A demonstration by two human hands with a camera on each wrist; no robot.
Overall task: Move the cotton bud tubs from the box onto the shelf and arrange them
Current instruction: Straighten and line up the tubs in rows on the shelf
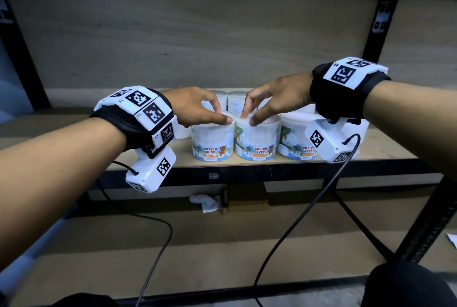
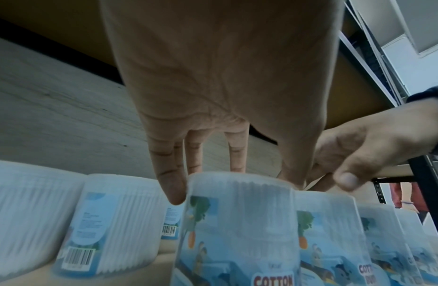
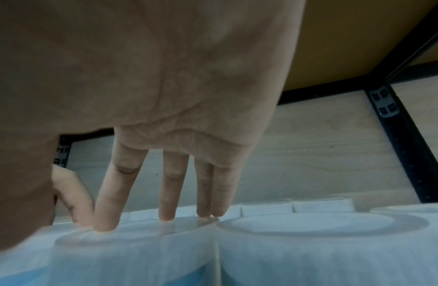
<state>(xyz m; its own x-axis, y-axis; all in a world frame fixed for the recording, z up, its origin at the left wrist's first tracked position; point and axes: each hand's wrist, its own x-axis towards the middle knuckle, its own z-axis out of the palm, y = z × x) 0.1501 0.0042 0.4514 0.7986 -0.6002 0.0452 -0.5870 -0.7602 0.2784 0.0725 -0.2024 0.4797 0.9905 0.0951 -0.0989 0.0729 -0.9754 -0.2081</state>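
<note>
Several clear cotton bud tubs with blue cartoon labels stand in rows on the wooden shelf (image 1: 388, 151). My left hand (image 1: 222, 114) (image 2: 232, 174) grips the top of the left front tub (image 1: 212, 143) (image 2: 237, 222), thumb on the near rim and fingers curled over the far and left sides. My right hand (image 1: 249, 119) rests straight fingertips (image 3: 104, 224) on the lid of the middle front tub (image 1: 258, 141) (image 3: 130, 251), thumb at its near edge. A third front tub (image 1: 295, 143) (image 3: 323, 224) touches it on the right. The back-row tubs (image 1: 237, 100) are partly hidden by my hands.
A plywood back wall (image 1: 173, 35) closes the shelf, with black uprights (image 1: 371, 32) at the sides. Bare board (image 1: 61, 121) lies left of the tubs. On the lower shelf sit a small cardboard box (image 1: 247, 198) and a white rag (image 1: 206, 203). Wrist cables (image 1: 158, 245) hang down.
</note>
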